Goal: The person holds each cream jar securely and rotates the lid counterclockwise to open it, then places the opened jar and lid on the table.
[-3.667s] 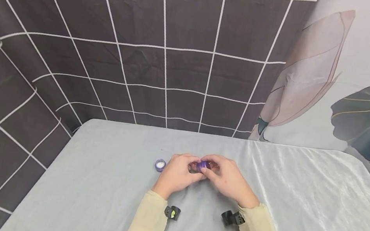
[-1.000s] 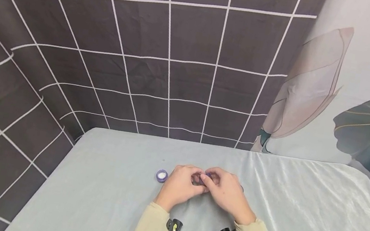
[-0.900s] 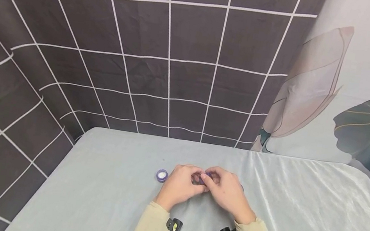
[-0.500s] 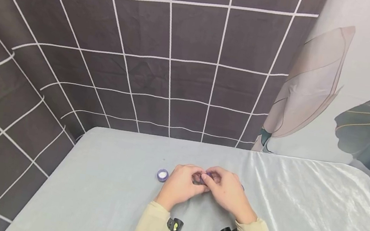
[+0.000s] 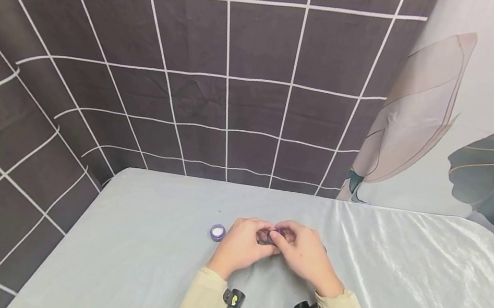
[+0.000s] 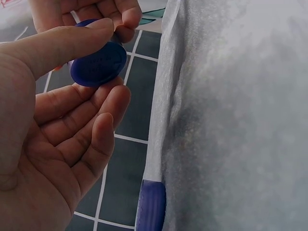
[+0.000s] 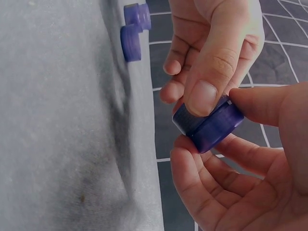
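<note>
Both hands meet over the table, holding one small round purple jar (image 5: 271, 238) between their fingertips. Most of it is hidden from the head view by the right thumb. My left hand (image 5: 243, 245) presses its thumb on the darker part of the jar (image 7: 185, 118); in the left wrist view the flat round face (image 6: 98, 65) carries raised marks. My right hand (image 5: 304, 251) pinches the purple rim between thumb and fingers. Just left of the left hand, a purple round container (image 5: 217, 232) with a white middle stands on the table.
A pale grey cloth covers the table (image 5: 144, 245). In the right wrist view, two purple round pieces (image 7: 131, 43) stand near each other on it. A small dark edge (image 5: 324, 249) shows beside the right hand. Behind hangs a dark, white-gridded curtain (image 5: 254, 105).
Since the oldest frame, the jar has turned and is more hidden by the right thumb; a dark edge now shows beside the right hand. Over the last second the hands have hardly moved.
</note>
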`<action>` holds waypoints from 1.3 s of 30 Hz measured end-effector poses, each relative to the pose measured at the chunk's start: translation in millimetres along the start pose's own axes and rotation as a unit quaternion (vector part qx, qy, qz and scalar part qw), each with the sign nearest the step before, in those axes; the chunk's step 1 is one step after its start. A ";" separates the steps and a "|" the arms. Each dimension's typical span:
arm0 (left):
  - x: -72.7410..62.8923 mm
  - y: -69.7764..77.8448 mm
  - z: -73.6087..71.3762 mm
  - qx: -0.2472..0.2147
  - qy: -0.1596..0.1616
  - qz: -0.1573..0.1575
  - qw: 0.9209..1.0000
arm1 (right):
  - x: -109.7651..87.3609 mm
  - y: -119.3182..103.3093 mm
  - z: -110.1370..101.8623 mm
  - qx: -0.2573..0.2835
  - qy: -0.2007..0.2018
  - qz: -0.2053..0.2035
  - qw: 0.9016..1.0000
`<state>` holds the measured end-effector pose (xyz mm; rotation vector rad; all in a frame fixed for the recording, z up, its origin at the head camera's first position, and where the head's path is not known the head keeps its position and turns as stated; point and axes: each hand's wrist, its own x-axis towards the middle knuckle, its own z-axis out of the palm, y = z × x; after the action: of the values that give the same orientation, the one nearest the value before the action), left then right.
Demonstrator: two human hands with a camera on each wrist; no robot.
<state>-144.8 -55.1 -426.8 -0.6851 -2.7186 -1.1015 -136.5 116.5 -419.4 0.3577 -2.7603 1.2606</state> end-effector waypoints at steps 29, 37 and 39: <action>3.2 -4.4 -0.4 -0.015 -0.006 -0.004 1.000 | 4.0 1.2 -1.2 0.017 -0.011 -0.006 1.000; 3.1 -5.2 -0.2 -0.022 -0.007 -0.002 1.000 | 3.3 2.0 -1.6 0.027 -0.018 -0.010 0.999; 3.2 -4.9 -0.6 -0.021 -0.007 -0.001 1.000 | 3.3 1.8 -1.9 0.027 -0.018 -0.013 0.999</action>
<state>-150.0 -57.5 -428.5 -0.6992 -2.7144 -1.1604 -140.2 118.5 -418.8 0.4225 -2.7456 1.3369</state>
